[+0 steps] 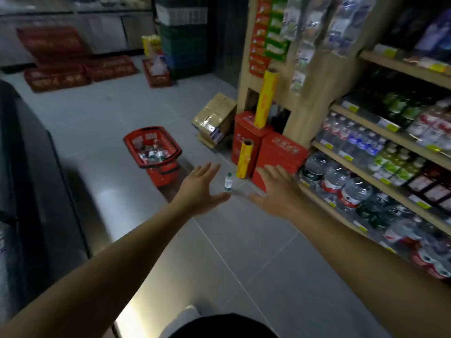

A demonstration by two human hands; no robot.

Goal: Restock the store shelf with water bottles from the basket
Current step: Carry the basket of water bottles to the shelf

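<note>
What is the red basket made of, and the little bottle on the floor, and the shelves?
The red basket looks like moulded plastic, with slotted walls and a slight shine. The little bottle seems clear plastic; you can see through it. The shelves look like pale wood or wood-look board, matte with faint grain.

A shop: right of the fingers [280, 170], price-tagged shelves [380, 135] of bottled drinks [351, 191]; left, a red shopping basket [152, 146].
</note>
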